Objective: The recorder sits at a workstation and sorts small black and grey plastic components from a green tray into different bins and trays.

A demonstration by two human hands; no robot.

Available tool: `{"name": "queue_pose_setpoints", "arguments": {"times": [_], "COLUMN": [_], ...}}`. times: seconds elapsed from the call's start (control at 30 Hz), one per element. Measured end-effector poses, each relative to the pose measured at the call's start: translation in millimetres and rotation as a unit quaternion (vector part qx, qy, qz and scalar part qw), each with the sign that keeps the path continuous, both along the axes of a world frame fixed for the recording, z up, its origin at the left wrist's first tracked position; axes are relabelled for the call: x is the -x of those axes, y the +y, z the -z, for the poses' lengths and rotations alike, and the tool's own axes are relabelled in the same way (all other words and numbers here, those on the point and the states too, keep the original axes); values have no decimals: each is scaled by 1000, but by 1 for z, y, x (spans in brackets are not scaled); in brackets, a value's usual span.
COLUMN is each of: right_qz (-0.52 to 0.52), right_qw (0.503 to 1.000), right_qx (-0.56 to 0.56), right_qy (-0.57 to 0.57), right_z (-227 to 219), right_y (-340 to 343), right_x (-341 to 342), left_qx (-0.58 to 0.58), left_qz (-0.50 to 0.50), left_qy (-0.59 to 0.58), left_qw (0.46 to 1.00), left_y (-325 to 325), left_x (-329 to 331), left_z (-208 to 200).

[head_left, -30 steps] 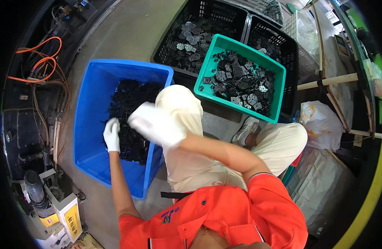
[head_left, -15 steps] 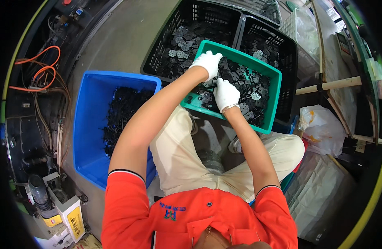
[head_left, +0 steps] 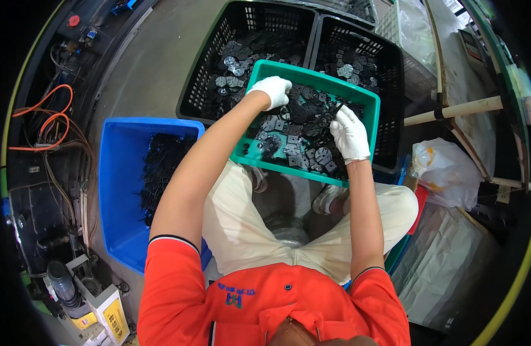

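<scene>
A green tray (head_left: 367, 104) holds many small flat black and grey parts (head_left: 293, 138) and leans across two black crates in front of me. My left hand (head_left: 271, 92), in a white glove, is closed over the tray's left side, its fingertips curled down; whatever they grip is hidden. Over the tray's right side, my gloved right hand (head_left: 350, 134) pinches a small black part (head_left: 338, 108) between thumb and fingers. Its exact shape is too small to make out.
Left of my legs stands a blue bin (head_left: 118, 196) with thin black pieces (head_left: 161, 167) inside. Beyond the tray, a left black crate (head_left: 190, 86) and a right black crate (head_left: 396, 75) hold more flat parts. A plastic bag (head_left: 447, 173) lies at right.
My right hand has moved right, away from the left hand, and now lifts a small black part. My left hand has shifted left and closed. Parts in the tray have been spread about.
</scene>
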State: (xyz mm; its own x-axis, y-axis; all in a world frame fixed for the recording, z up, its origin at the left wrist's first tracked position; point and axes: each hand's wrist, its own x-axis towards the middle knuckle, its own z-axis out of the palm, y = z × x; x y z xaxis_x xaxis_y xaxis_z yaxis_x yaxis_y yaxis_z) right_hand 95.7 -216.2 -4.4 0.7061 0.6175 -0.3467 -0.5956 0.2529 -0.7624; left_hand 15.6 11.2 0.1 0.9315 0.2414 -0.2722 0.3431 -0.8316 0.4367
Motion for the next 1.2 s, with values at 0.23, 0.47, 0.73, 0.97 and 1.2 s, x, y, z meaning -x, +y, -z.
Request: {"name": "queue_pose_setpoints", "arguments": {"times": [0.23, 0.47, 0.73, 0.97, 1.2], "right_qz": [44, 36, -163, -569, -319], "right_qw": [991, 994, 973, 617, 793], "right_qx": [-102, -102, -27, 178, 78], "right_qy": [69, -32, -159, -514, -514], "right_z": [4, -47, -109, -21, -91], "right_y": [0, 18, 106, 141, 40], "right_x": [-3, 46, 276, 399, 232], "left_qx": [322, 550, 317, -117, 30], "left_qz": [-146, -182, -364, -285, -258], "left_qy": [-108, -218, -163, 220, -226], "left_qw": [929, 785, 860, 925, 939], "left_y": [21, 37, 82, 75, 46], "left_x": [12, 62, 357, 492, 325], "left_z": [-16, -69, -107, -58, -86]}}
